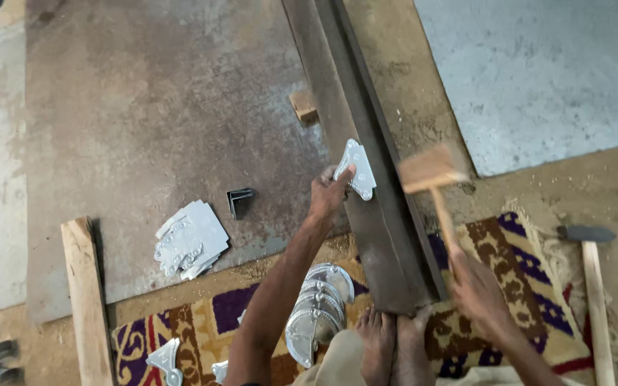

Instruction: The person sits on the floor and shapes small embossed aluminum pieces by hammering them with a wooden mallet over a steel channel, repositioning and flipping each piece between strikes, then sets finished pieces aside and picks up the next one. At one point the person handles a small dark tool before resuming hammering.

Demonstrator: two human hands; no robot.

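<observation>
Mallet (429, 170) raised over plate (355, 169) on steel angle (380, 229).
Left hand (327, 194) pinches plate, right hand (475, 289) grips handle; a skewed blow could hit fingers or kick plate off.

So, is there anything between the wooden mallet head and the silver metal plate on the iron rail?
Nothing visible: wooden mallet in right hand hangs beside silver plate, which left hand holds on iron rail.

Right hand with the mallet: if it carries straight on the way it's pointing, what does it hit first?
Probably the metal plate that the left hand holds on the steel beam. The right hand aims the wooden mallet up-left toward it, though height above the beam is unclear.
</observation>
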